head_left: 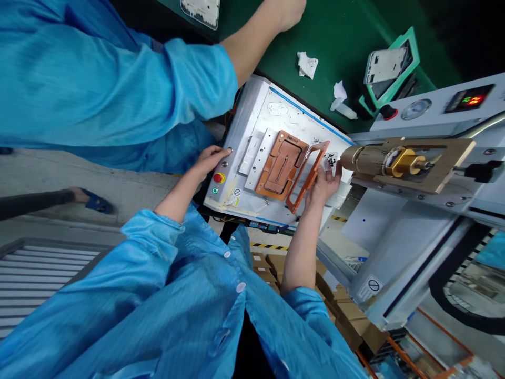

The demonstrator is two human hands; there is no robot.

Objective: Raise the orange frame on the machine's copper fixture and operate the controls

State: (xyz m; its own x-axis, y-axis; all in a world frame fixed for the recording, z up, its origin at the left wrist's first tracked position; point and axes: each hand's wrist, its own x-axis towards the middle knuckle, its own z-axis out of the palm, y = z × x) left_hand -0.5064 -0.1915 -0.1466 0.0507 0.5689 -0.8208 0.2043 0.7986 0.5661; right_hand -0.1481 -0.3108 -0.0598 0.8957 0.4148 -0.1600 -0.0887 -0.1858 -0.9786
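My left hand [211, 160] rests at the near edge of a white press machine's panel, its finger stretched out beside a metal button; nothing shows in it. My right hand [324, 184] is at the edge of a thin orange-brown frame [299, 185], which stands tilted up next to the fixture. The fingers are partly spread and some are behind the frame's edge. Left of the frame lies an orange-brown fixture block [282, 165] with a phone-shaped recess, on a metal plate [260, 161]. A red emergency button [218, 178] and a green lit button [215, 190] sit near my left hand.
A brass-coloured press head [394, 162] juts in on the right. A gauge [416, 109] and a red-digit display [469, 99] sit above it. A co-worker's arm [252, 47] reaches over the green table [335, 31], which bears crumpled paper [306, 65] and a phone housing [385, 65].
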